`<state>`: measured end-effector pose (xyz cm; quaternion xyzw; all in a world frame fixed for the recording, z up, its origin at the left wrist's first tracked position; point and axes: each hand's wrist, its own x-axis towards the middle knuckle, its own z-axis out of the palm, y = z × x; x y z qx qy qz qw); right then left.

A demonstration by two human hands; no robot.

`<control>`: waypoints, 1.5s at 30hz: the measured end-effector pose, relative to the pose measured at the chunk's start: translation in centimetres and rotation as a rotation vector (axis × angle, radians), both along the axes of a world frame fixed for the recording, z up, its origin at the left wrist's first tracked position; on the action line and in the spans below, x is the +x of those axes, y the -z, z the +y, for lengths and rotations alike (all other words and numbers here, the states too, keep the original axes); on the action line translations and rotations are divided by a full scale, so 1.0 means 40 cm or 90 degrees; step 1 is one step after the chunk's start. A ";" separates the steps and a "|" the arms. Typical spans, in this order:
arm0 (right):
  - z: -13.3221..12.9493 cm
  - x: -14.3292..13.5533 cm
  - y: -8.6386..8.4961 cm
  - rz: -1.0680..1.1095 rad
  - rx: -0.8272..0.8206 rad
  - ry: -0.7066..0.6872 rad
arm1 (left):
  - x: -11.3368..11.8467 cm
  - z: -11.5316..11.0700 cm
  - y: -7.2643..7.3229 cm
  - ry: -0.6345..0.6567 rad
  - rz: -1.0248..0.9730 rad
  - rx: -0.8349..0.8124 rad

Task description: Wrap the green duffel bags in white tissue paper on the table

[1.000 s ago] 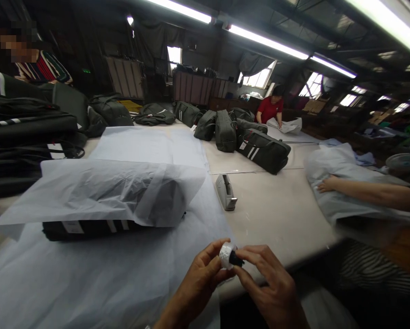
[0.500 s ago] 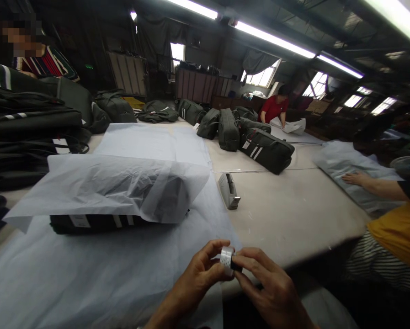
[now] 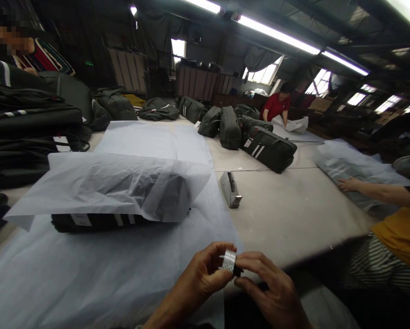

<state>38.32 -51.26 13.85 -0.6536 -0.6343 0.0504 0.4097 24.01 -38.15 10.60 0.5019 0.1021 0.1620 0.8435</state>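
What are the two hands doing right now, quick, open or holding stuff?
Left hand: closed, holding a small white roll.
Right hand: closed, pinching a small black piece against the roll's side.

Pretty busy room tbh: long tube light [image 3: 279,35] up top right of center, a bright window [image 3: 264,71] just under it, fan [image 3: 408,167] at the right edge, plus somebody in a striped top [image 3: 45,57] upper left and a red shirt [image 3: 276,106] upper right.

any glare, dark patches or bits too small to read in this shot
Head view: ceiling tubes and windows burn out to white; the small roll catches a sheen. Head view, left: stacked bags sink into shadow; print on the tag of the half-covered bag is unreadable.
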 end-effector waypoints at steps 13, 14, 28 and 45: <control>0.020 0.033 -0.022 0.155 -0.261 0.055 | 0.010 0.020 0.045 0.017 -0.020 -0.059; 0.023 0.028 -0.016 0.172 -0.255 0.083 | 0.008 0.016 0.041 -0.016 -0.016 -0.017; 0.007 0.043 0.004 0.272 -0.182 0.006 | -0.008 -0.004 0.066 -0.168 -0.058 0.366; 0.002 0.014 -0.018 0.024 -0.029 -0.003 | -0.025 -0.013 0.037 -0.114 -0.049 0.389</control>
